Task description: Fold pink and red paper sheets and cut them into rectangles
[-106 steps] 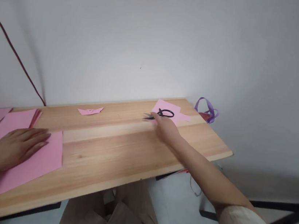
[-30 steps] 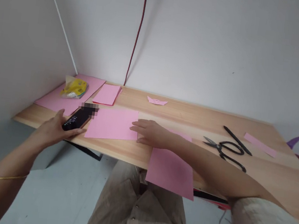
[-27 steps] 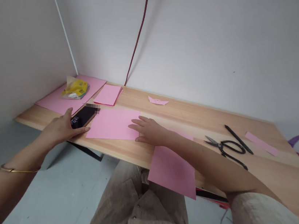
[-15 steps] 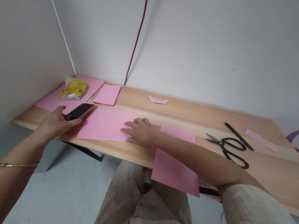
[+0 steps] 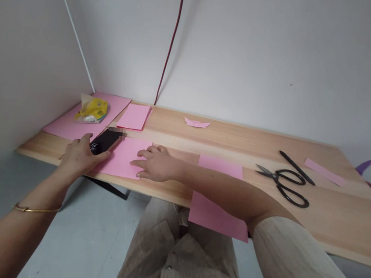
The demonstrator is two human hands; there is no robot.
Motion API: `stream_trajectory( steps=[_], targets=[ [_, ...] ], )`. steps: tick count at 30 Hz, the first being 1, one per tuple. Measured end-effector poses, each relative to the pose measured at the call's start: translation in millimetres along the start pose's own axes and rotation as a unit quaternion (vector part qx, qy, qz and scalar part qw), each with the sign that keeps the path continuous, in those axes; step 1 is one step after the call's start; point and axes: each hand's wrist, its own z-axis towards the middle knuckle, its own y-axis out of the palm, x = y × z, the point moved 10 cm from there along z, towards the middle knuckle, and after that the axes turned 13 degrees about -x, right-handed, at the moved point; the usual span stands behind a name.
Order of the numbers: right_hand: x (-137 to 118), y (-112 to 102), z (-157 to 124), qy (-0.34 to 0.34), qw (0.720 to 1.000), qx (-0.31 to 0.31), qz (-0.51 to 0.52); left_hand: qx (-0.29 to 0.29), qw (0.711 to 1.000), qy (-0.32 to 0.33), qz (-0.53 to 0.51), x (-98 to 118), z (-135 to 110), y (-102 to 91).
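Note:
At the left of the wooden table, my left hand [image 5: 81, 153] grips a black phone [image 5: 106, 141] by its sides, fingers on one edge and thumb on the other. Lit digits show on the phone's screen. It covers the left part of a sheet of pink paper [image 5: 121, 160]. My right hand [image 5: 155, 162] rests on the right edge of that sheet, its fingers spread. Beneath my right forearm is another pink sheet [image 5: 220, 165], partly hidden. A pink sheet [image 5: 218, 218] also juts over the front edge.
Scissors [image 5: 278, 183], a black pen [image 5: 296, 167] and a pink strip [image 5: 324, 172] lie to the right. At the back are a folded pink paper piece [image 5: 196, 123] and a pink stack [image 5: 134, 116]. A yellow packet [image 5: 93, 109] sits on large pink paper [image 5: 61, 121].
My left hand has moved right with the phone, which now covers more of the pink sheet. My right hand and the sheet's right edge have shifted left.

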Motion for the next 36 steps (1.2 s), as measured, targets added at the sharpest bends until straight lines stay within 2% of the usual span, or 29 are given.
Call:
stream_trajectory(
  steps=[3,5,8,11,13,15,17,18,19,21,23,25,30,32,36],
  targets=[
    [6.2,-9.9,-22.2,-0.001,1.000,-0.004,0.003,-0.008,0.999,-0.014,0.032,5.5,-4.2,7.1],
    [14.8,-20.5,-49.7,0.008,1.000,0.006,-0.001,-0.011,0.999,-0.016,0.049,5.3,-5.3,9.0],
    [35.6,-30.0,-107.3,0.048,0.998,0.022,0.030,-0.007,0.997,-0.003,0.073,3.9,-3.6,8.1],
    [49.6,-20.7,-175.5,0.078,0.991,0.026,0.103,0.061,0.994,0.028,0.089,14.6,-7.6,-2.3],
    [53.9,-2.6,-220.4,0.111,0.983,0.015,0.145,0.126,0.981,0.126,0.079,46.8,-22.8,-6.0],
    [52.0,22.8,-258.6,0.139,0.975,-0.005,0.172,0.144,0.942,0.297,0.059,99.1,-53.6,5.8],
    [45.0,51.4,-285.6,0.148,0.972,-0.026,0.179,0.099,0.875,0.470,0.060,154.8,-97.1,35.4],
    [42.0,65.0,-294.6,0.153,0.972,-0.031,0.176,0.052,0.839,0.535,0.088,179.3,-118.5,58.0],
    [40.3,77.0,-301.2,0.161,0.972,-0.029,0.168,0.018,0.816,0.567,0.112,198.1,-134.9,77.9],
    [40.5,92.9,-308.3,0.186,0.972,0.003,0.143,-0.008,0.780,0.613,0.126,226.7,-160.1,106.4],
    [42.0,97.1,-311.0,0.208,0.969,0.062,0.119,-0.012,0.767,0.633,0.104,243.7,-170.7,121.6],
    [41.8,92.3,-312.7,0.209,0.962,0.129,0.118,-0.012,0.766,0.641,0.055,250.7,-172.0,124.5],
    [44.2,71.6,-318.1,0.192,0.928,0.243,0.205,-0.038,0.746,0.658,-0.095,249.1,-176.8,102.0],
    [49.0,67.0,-319.4,0.216,0.913,0.265,0.224,-0.053,0.767,0.624,-0.142,249.4,-172.4,92.6],
    [58.7,62.4,-320.8,0.287,0.883,0.303,0.214,-0.062,0.845,0.497,-0.187,250.3,-151.8,88.7]
  ],
)
